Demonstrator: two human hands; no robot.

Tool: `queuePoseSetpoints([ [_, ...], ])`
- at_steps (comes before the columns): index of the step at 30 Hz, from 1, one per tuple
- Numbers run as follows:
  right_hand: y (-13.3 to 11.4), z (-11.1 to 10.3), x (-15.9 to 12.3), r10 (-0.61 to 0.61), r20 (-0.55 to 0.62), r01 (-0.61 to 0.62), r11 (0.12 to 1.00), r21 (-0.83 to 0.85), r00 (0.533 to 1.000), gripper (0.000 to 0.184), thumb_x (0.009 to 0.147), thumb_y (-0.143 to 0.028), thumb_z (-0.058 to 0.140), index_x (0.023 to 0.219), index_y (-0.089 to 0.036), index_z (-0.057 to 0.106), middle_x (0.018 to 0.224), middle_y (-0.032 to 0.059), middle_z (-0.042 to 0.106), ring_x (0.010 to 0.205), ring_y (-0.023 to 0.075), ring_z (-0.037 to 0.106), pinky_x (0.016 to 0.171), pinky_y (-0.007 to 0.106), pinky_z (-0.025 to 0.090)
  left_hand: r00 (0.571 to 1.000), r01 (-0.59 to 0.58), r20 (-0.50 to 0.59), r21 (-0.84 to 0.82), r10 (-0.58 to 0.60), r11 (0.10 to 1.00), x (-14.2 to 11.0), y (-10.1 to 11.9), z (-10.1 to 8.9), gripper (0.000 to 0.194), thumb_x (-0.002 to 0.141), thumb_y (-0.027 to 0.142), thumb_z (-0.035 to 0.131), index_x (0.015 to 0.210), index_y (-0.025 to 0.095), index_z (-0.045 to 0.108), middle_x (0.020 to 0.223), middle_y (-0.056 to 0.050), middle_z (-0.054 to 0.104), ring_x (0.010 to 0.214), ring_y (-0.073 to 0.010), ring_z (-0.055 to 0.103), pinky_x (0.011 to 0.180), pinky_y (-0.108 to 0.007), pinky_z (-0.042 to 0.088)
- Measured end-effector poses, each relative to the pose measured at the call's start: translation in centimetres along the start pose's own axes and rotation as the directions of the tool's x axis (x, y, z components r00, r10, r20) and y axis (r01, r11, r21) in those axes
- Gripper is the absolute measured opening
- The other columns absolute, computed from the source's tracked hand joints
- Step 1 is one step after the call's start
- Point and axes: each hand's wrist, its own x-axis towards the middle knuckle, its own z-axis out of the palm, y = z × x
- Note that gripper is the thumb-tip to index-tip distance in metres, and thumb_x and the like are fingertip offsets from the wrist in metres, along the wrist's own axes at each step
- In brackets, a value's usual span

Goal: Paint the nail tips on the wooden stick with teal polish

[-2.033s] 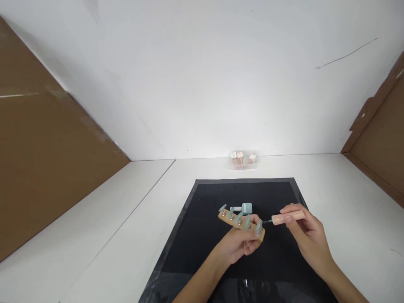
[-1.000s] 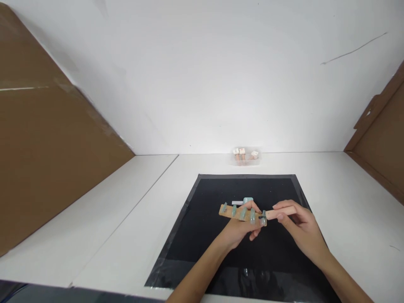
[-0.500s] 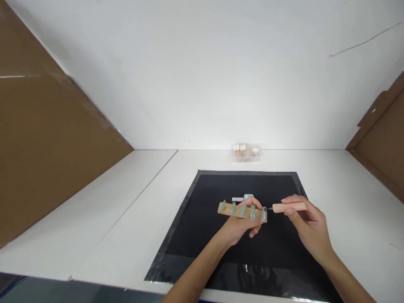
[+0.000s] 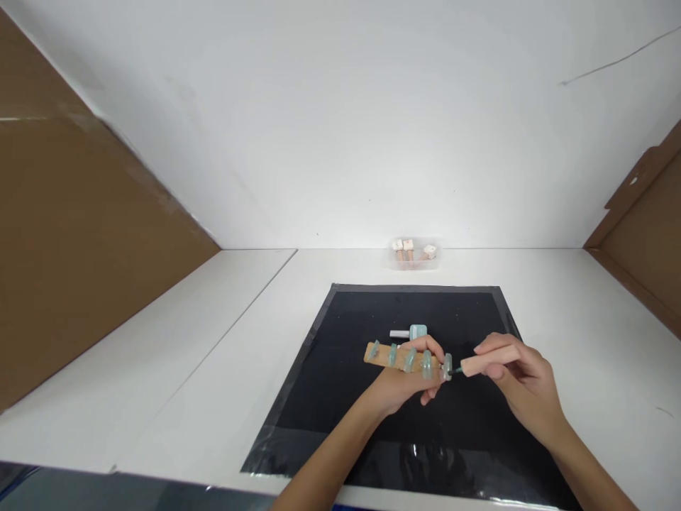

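My left hand (image 4: 407,383) grips a narrow wooden strip (image 4: 381,356) from below, its fingers wrapped around the right part. Several pale green false nails (image 4: 409,359) stand in a row along the strip. Between the thumb and fingers of my right hand (image 4: 526,383) is a nail polish brush (image 4: 486,360) with a pink, thick handle. Its dark bristle end meets the rightmost nail (image 4: 447,366). Just behind my left hand lies a light blue polish bottle (image 4: 418,331) with a whitish cap or handle toward the left.
All this is over a black mat (image 4: 351,419) taped on a white table (image 4: 213,383). A clear plastic box (image 4: 415,264) with several pink, white-topped pieces stands at the back wall. Brown cardboard panels (image 4: 96,227) rise at both sides.
The brush has tilted, its handle end now higher, and its tip has moved down along the rightmost nail. My left hand still holds the strip, turned slightly.
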Motion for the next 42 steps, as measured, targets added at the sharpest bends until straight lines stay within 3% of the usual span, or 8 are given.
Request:
queuePoseSetpoints([
  [6,0.0,0.0,0.1,0.063,-0.053,-0.066,0.996,-0.056,0.997,0.031,0.084,-0.047,0.06,0.066,-0.023,0.069,0.069,0.0039,0.072,0.06,0.018,0.067,0.051,0.027,0.054,1.0,0.003,-0.008,0.015,-0.003,1.0,0.1,-0.1,-0.1,0.037,0.057,0.033,0.081,0.07,0.015,0.052,0.045,0.006,0.052,0.038,-0.0049,0.045,0.034,-0.014,0.034],
  [12,0.0,0.1,0.1,-0.013,0.054,0.015,0.999,-0.048,0.998,0.031,0.084,-0.048,0.06,0.068,-0.022,0.068,0.063,0.0017,0.068,0.052,0.0148,0.062,0.042,0.023,0.046,1.0,0.015,-0.002,0.053,-0.015,0.998,0.2,-0.1,-0.2,0.038,0.056,0.035,0.081,0.071,0.015,0.052,0.046,0.006,0.053,0.039,-0.005,0.046,0.035,-0.015,0.035],
  [21,0.4,0.1,0.0,-0.012,-0.009,0.011,0.991,-0.136,1.0,0.025,0.089,-0.041,0.056,0.076,-0.023,0.066,0.068,0.0024,0.069,0.058,0.0153,0.064,0.047,0.023,0.049,1.0,0.018,0.019,0.068,-0.019,0.998,0.3,-0.2,-0.4,0.037,0.056,0.033,0.081,0.071,0.015,0.052,0.045,0.006,0.053,0.038,-0.005,0.046,0.035,-0.015,0.037],
  [28,-0.1,0.1,0.3,-0.085,0.086,0.093,0.991,-0.093,0.993,0.029,0.088,-0.042,0.057,0.069,-0.021,0.064,0.063,0.0008,0.066,0.05,0.0129,0.059,0.041,0.021,0.044,0.999,0.025,0.034,0.084,-0.028,0.996,0.4,-0.3,-0.4,0.035,0.056,0.031,0.08,0.071,0.015,0.053,0.046,0.006,0.054,0.039,-0.0051,0.047,0.035,-0.015,0.038],
  [36,0.0,0.2,0.2,-0.09,-0.019,0.084,0.977,-0.198,0.996,0.026,0.09,-0.037,0.056,0.07,-0.022,0.062,0.062,-0.0003,0.064,0.05,0.0117,0.056,0.042,0.021,0.043,0.999,0.007,0.034,0.131,-0.011,0.991,0.5,-1.0,-0.7,0.033,0.059,0.033,0.078,0.073,0.015,0.053,0.048,0.006,0.054,0.039,-0.0052,0.048,0.036,-0.015,0.04],
  [42,-0.1,0.0,0.4,-0.149,0.1,0.161,0.978,-0.129,0.984,0.029,0.089,-0.037,0.056,0.065,-0.021,0.061,0.064,0.0009,0.065,0.053,0.0129,0.059,0.044,0.022,0.045,1.0,0.005,0.008,0.154,-0.006,0.988,0.5,-0.6,-0.3,0.036,0.056,0.035,0.079,0.07,0.015,0.052,0.051,0.005,0.055,0.041,-0.0057,0.05,0.037,-0.016,0.04],
])
